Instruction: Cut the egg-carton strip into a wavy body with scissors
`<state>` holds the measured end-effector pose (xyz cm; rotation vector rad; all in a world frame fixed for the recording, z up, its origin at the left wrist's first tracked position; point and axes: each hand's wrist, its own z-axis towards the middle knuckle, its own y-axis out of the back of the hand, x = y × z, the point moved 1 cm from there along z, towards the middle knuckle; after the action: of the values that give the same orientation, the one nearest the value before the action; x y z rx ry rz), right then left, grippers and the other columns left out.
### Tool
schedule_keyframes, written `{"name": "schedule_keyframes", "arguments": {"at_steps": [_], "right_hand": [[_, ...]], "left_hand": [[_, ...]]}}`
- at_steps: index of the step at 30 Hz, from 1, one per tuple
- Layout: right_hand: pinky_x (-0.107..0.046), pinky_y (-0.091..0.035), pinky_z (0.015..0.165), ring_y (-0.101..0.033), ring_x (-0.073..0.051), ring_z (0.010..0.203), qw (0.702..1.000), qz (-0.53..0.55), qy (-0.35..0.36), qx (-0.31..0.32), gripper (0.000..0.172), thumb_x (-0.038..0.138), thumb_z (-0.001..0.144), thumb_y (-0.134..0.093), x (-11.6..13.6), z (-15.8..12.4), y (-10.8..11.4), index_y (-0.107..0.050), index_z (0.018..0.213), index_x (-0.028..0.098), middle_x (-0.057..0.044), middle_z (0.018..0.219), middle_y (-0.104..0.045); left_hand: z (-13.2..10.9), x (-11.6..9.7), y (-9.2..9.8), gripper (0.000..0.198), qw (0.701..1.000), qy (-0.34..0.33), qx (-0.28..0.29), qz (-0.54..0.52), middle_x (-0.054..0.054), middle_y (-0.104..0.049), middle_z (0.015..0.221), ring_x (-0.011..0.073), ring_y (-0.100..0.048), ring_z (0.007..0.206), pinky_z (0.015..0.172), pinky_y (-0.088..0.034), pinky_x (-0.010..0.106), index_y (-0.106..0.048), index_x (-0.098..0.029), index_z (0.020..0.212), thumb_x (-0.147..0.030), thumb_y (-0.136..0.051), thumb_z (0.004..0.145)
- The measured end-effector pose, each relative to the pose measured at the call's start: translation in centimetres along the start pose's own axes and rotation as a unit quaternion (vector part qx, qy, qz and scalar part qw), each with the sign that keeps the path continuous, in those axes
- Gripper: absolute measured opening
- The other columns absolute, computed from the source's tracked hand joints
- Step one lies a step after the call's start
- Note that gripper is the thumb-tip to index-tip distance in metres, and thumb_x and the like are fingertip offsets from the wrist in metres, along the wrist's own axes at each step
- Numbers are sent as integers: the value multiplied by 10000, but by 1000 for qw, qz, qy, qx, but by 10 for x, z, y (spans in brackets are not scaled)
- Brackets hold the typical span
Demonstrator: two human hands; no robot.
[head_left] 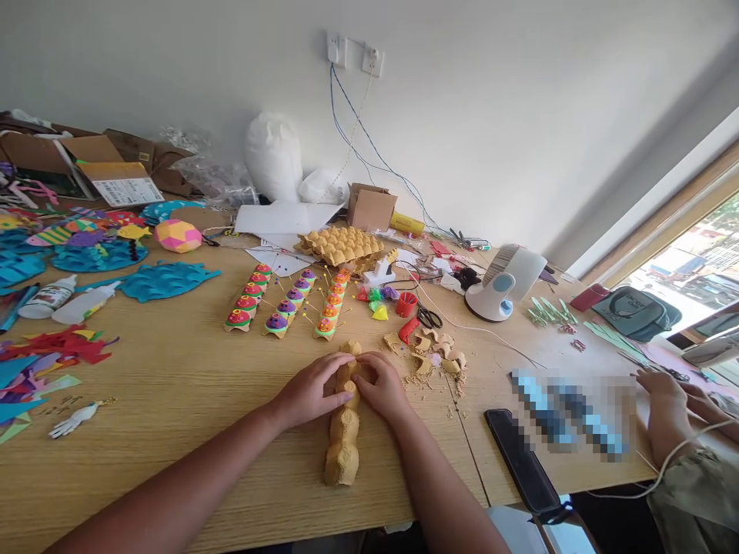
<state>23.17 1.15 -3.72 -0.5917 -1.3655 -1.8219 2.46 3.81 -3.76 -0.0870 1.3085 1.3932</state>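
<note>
A bare tan strip cut from an egg carton (342, 458) lies lengthwise on the table in front of me, its row of bumps facing up. My left hand (309, 391) grips its far half from the left, thumb lying across a bump. From the right, my right hand (379, 387) holds the same part, and the fingertips of both hands meet over it. Just beyond stand three decorated carton strips: a red and green one (250, 296), a purple one (289, 302) and an orange one (332, 305), with pins sticking out of the latter two.
Torn carton scraps (426, 350), black scissors (429, 317) and a red tape roll (406, 304) lie to the right. Behind are an egg tray (340, 245) and a white fan (502, 285). A phone (523, 459) rests near another person's hands (663, 400). Glue bottles (49, 298) lie left.
</note>
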Motion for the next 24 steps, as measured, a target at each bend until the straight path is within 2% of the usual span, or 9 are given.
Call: {"name": "schedule_keyframes", "arguments": {"at_steps": [14, 24], "right_hand": [[-377, -514, 973, -670, -227, 1078, 998, 1, -67, 2, 324, 175, 821, -720, 6, -1, -5, -700, 1139, 234, -44, 1136, -747], [-402, -495, 1023, -659, -240, 1135, 998, -6, -59, 6, 360, 143, 826, -715, 8, -1, -8, -695, 1172, 239, -51, 1175, -746]], "left_hand": [[-5, 5, -1, 644, 1000, 2, 20, 8, 104, -511, 1545, 280, -493, 1424, 1193, -425, 457, -462, -272, 1490, -321, -693, 892], [-6, 7, -2, 623, 1000, 4, 15, 2, 97, -521, 1540, 272, -490, 1428, 1206, -407, 460, -459, -269, 1490, -348, -676, 911]]}}
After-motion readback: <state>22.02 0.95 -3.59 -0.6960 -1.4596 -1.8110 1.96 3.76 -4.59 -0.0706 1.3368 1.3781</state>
